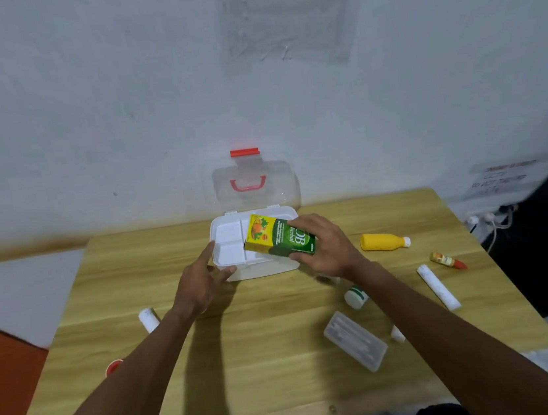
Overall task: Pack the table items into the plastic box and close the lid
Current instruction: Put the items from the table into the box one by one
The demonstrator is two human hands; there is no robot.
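As right hand holds carton, long axis crosswise, perhaps tilted.

Pale wall behind wooden table

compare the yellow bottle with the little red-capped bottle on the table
The yellow bottle is far bigger and fatter; the little red-capped bottle is slim. The yellow bottle is plain with a white cap; the little red-capped bottle has an orange label. The yellow bottle lies nearer the plastic box than the little red-capped bottle. Both lie on their sides on the table, unpacked.
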